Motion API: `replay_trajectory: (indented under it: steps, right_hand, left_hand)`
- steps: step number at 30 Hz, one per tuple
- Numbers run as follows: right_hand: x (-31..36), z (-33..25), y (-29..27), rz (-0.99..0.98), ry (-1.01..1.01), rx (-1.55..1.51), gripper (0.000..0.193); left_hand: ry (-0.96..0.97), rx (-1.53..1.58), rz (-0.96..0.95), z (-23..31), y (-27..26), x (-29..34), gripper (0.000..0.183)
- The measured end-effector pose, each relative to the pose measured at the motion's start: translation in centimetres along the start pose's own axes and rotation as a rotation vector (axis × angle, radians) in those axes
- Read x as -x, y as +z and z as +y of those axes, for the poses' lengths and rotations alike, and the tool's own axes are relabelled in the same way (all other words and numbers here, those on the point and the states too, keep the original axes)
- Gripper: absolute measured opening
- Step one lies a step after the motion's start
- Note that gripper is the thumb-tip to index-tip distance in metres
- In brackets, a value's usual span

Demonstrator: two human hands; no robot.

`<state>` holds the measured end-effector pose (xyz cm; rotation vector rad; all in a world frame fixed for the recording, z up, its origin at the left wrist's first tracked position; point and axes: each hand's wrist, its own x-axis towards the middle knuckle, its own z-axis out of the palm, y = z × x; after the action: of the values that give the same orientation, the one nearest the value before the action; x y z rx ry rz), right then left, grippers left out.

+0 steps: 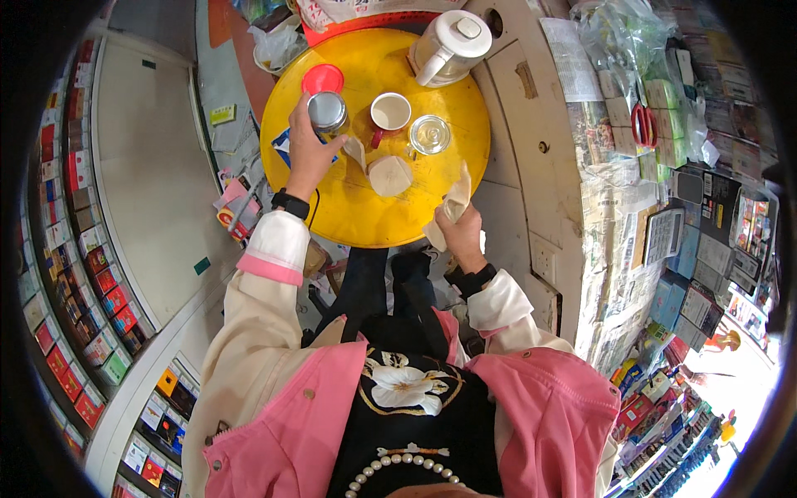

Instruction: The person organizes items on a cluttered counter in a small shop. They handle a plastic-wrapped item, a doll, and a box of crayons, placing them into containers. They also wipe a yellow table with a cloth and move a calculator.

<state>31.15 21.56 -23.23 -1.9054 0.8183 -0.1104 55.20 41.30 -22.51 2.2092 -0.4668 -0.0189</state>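
My left hand (311, 149) is wrapped round a small jar or cup with a silvery round top (327, 111), held over the left part of the yellow round table (332, 220). At the table's near right edge my right hand (462, 234) grips a crumpled off-white cloth (455, 203). Between the hands lies a beige round pad (390, 176), beside a narrow pale piece (355, 153) whose kind I cannot tell. A white mug with a red handle (391, 113) stands beyond them. To its right is a clear glass cup (430, 134).
A red round lid or dish (323, 79) lies beyond my left hand. A white-lidded kettle (452, 46) stands at the far right of the table. Partly under my left hand is a blue packet (282, 149). Red-handled scissors (643, 125) hang at the right.
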Motion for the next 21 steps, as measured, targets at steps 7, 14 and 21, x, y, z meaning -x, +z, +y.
replay_trajectory:
  steps: [7,14,21]
  right_hand:
    - [-2.3,-0.8,-0.4,0.010,0.064,0.018,0.034]
    - [-9.2,2.7,0.0,0.110,-0.208,0.283,0.035]
    - [-11.2,6.6,1.1,0.067,-0.041,0.302,0.038]
  left_hand:
    - [-0.038,-0.112,-0.046,-1.1,1.3,-1.8,0.083]
    - [-0.014,-0.176,-0.053,-1.2,1.1,-2.3,0.080]
    - [0.008,-0.199,-0.036,1.4,1.5,-5.5,0.077]
